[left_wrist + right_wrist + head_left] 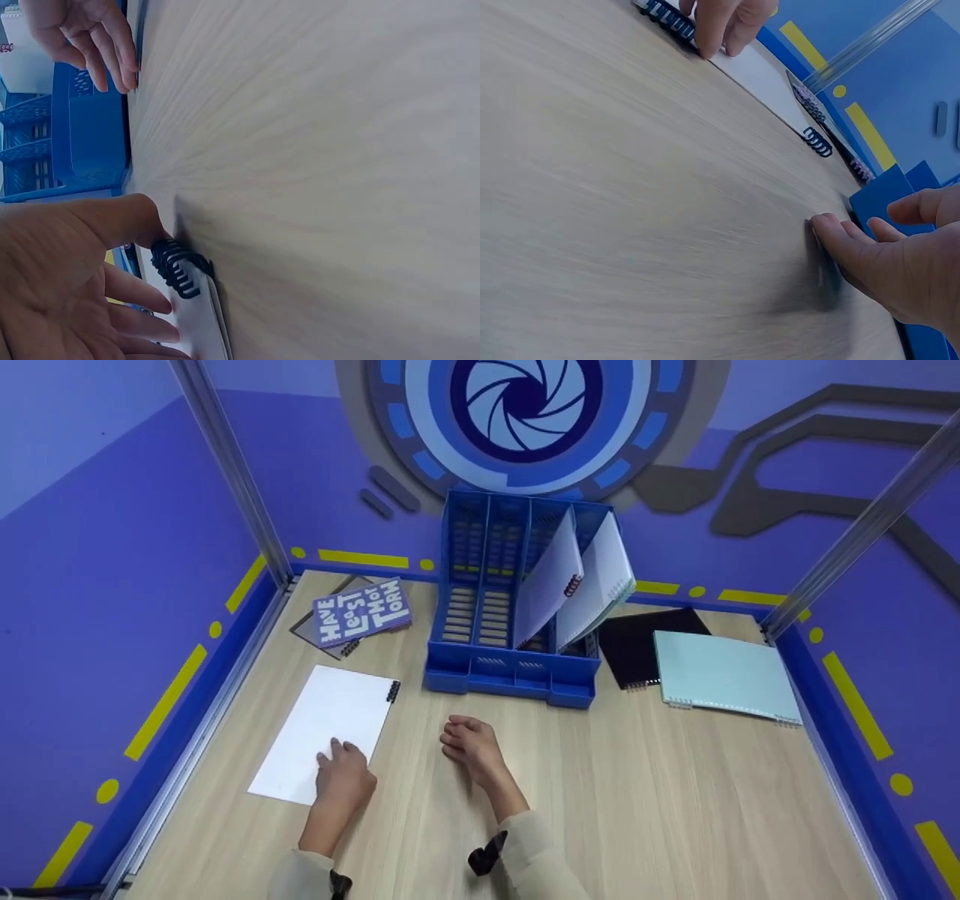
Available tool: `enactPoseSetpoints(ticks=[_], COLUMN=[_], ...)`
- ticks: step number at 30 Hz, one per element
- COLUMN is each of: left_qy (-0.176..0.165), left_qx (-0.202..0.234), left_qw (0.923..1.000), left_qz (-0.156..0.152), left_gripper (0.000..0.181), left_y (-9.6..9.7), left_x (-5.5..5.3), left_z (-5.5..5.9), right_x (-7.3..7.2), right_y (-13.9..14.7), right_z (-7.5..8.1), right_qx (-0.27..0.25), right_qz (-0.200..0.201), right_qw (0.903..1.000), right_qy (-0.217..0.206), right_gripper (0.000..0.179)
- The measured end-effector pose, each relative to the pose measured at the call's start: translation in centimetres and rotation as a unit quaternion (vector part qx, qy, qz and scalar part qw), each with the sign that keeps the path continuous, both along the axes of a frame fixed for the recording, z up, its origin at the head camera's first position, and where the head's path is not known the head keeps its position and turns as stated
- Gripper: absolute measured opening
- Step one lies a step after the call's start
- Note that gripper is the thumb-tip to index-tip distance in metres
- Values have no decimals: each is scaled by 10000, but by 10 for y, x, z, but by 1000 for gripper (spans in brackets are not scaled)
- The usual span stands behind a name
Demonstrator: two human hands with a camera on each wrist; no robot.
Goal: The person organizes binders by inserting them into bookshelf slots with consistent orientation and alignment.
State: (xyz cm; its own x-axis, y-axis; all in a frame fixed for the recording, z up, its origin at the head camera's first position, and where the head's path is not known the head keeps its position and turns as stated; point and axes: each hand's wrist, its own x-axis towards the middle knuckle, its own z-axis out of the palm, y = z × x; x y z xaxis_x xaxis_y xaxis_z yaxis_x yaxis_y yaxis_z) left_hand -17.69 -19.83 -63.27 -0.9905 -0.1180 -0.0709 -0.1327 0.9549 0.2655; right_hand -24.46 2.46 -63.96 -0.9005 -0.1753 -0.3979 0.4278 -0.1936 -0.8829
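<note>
A white spiral notebook (330, 727) with black coils lies on the left part of the table. My left hand (346, 780) is over its near right corner. In the left wrist view the thumb (139, 217) reaches the black coil (180, 268), and the other fingers extend loosely over the page. My right hand (474, 746) is to the right of the notebook, in front of the blue file rack (517, 671). Its fingers are loosely bent, with nothing held, low over the table in the right wrist view.
Two notebooks, one purple-white (551, 577) and one white (596, 585), lean in the rack's right slots. Behind the white notebook, a purple lettered notebook (362, 611) overlaps a dark-edged one (304, 631). On the right, a mint notebook (727, 671) overlaps a black one (630, 649).
</note>
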Motion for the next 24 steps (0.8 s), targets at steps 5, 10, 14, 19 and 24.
enactPoseSetpoints(ticks=[5,10,14,19,24], left_qy=[70,161,319,529,837], left_qx=[-506,-967,-1143,-1384,-1674], left_qw=[9987,9951,9928,9889,9820], left_qz=[-8,-97,-140,-128,-271], left_gripper=[58,55,49,42,37], left_y=[7,13,15,15,15], left_x=[-3,-6,-8,-6,-4], left_z=[-4,-7,-8,-11,-10], right_x=[3,6,8,9,7], right_y=[-3,-6,-10,-15,-20], right_z=[-1,-2,-1,-2,-2], right_qx=[-62,-76,-38,77,107], right_qz=[77,117,214,302,301], right_qw=[9999,9998,9997,9994,9994], right_qy=[-77,-111,-88,-113,-101], right_gripper=[41,40,40,38,36])
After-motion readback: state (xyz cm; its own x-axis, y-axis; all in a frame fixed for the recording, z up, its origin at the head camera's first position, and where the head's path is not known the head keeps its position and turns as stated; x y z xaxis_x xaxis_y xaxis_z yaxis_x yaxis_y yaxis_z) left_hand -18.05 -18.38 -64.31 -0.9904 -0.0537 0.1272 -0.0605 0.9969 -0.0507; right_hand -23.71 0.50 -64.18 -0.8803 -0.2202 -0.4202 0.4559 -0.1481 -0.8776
